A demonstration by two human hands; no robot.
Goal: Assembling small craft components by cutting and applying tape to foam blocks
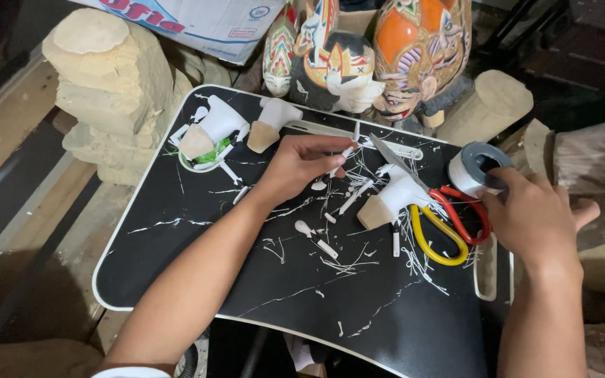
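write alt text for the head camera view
Over a black tray table, the left hand pinches a small white stick while the right hand touches a tape roll beside red-and-yellow scissors.

Left arm (197,280): bare to the upper arm, white sleeve edge at the bottom.
Right arm (544,315): bare, no sleeve showing.
Fingers (316,143): bare, ringless.

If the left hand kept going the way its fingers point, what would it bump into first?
Probably the scissors. The left hand points right across the black tray, pinching a thin white stick; the blade lies just beyond, though depth is unclear.
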